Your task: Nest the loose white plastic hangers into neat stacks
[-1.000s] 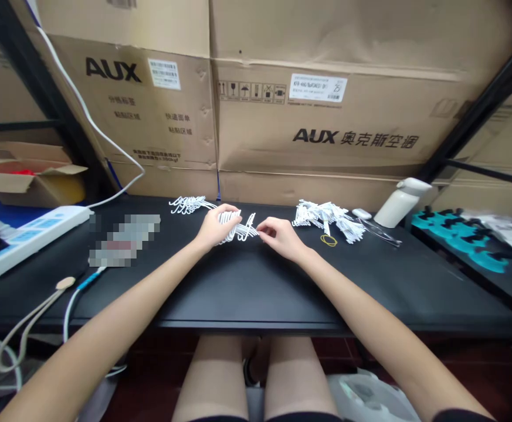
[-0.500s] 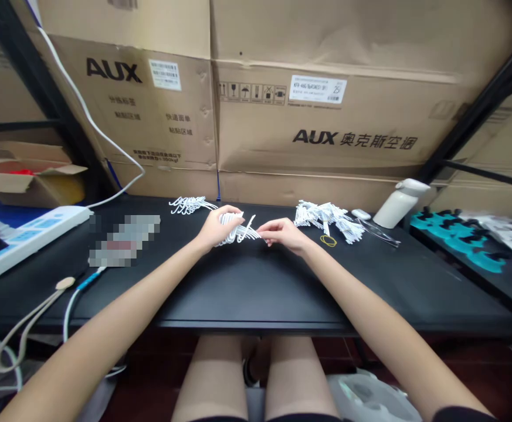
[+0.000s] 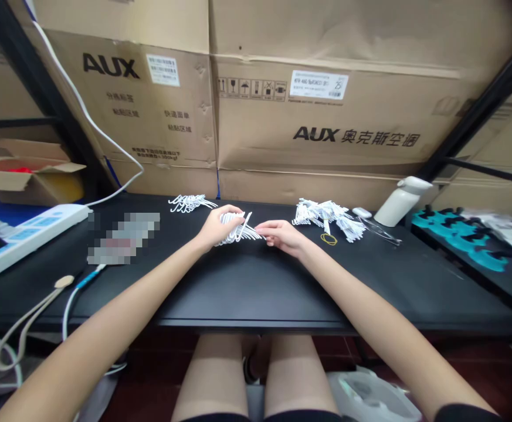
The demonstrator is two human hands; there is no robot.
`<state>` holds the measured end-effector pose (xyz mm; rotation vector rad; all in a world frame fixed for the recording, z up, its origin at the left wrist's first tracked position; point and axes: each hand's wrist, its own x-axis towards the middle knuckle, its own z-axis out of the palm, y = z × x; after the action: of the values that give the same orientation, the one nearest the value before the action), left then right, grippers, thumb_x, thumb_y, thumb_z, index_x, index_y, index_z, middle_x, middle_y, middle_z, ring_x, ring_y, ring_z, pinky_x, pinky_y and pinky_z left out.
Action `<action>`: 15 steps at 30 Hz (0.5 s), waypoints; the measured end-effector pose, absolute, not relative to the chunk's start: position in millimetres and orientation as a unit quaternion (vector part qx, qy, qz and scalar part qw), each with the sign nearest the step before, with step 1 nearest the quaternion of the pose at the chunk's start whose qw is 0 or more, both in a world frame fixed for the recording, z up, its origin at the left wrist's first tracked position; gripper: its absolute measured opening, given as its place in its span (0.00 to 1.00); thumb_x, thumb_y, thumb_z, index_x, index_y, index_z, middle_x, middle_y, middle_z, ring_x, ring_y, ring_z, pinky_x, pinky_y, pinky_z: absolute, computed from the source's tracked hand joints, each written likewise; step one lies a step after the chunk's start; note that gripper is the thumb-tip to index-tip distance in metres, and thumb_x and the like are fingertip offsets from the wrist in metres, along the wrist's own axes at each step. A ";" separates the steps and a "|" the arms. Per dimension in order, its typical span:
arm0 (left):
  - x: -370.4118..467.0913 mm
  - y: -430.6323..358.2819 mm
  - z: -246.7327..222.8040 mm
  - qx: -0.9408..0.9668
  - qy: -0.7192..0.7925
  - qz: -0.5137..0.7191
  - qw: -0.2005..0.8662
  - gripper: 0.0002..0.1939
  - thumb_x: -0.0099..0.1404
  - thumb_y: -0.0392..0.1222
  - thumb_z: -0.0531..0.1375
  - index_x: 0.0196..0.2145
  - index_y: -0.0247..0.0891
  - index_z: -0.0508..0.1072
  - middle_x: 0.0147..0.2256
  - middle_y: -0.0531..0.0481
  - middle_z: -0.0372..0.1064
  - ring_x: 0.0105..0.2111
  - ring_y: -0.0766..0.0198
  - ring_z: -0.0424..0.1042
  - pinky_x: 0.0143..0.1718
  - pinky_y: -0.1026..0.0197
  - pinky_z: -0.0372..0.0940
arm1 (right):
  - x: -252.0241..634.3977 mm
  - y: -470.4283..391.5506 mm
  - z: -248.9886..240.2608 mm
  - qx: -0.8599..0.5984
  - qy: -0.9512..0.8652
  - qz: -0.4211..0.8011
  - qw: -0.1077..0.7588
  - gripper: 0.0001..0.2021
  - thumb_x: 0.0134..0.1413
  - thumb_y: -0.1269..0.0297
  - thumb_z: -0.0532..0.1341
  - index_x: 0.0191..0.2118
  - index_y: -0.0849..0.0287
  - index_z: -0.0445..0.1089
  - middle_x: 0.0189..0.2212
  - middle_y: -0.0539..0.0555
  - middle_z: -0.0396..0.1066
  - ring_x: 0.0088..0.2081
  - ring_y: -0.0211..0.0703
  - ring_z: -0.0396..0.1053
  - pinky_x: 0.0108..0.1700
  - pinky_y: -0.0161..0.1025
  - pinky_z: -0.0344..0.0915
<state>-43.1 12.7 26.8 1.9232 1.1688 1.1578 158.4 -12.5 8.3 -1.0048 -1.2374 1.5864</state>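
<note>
My left hand is wrapped around a bundle of thin white hooks, held just above the black table. Their curved ends fan out to the right, and one stands up at a steeper angle than the others. My right hand has its thumb and fingers pinched together at the right-hand tips of the hooks. To the left behind my hands lies a small group of similar white hooks. A larger pile of white hooks, some in bunches, lies to the right, with a yellow rubber band in front.
A white bottle lies tilted at the back right, near glasses and a black tray with teal pieces. At left are a power strip, a cable and an open carton. Large cardboard boxes stand behind.
My right fingertips have shifted slightly along the hook ends, and the fanned tips have spread a little to the right. My left hand keeps its grip on the bundle.
</note>
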 end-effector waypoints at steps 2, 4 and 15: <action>-43.2 13.1 25.7 0.727 0.442 0.431 0.301 0.13 0.55 0.47 0.61 0.35 0.36 0.75 0.37 0.47 0.75 0.37 0.58 0.72 0.44 0.57 0.64 | 158.3 -13.0 8.4 -0.407 -0.514 0.618 0.433 0.14 0.32 0.63 0.73 0.30 0.64 0.76 0.19 0.48 0.68 0.20 0.27 0.57 0.22 0.29 0.55; -43.4 13.9 24.6 0.728 0.444 0.429 0.298 0.13 0.55 0.47 0.61 0.35 0.36 0.75 0.37 0.47 0.75 0.37 0.57 0.72 0.44 0.57 0.64 | 156.8 -13.6 8.2 -0.416 -0.530 0.587 0.448 0.15 0.31 0.63 0.73 0.29 0.63 0.76 0.19 0.48 0.68 0.20 0.28 0.57 0.21 0.30 0.55; -41.5 14.4 18.3 0.695 0.432 0.442 0.367 0.17 0.55 0.52 0.61 0.37 0.37 0.75 0.33 0.47 0.76 0.30 0.59 0.72 0.34 0.58 0.68 | 140.5 -21.7 8.8 -0.437 -0.538 0.479 0.539 0.15 0.31 0.58 0.71 0.26 0.62 0.74 0.16 0.49 0.67 0.17 0.31 0.58 0.18 0.31 0.56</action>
<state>-41.5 14.4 18.3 1.7851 1.1105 1.1367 140.5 -21.7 8.8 -1.0386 -1.2801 1.1387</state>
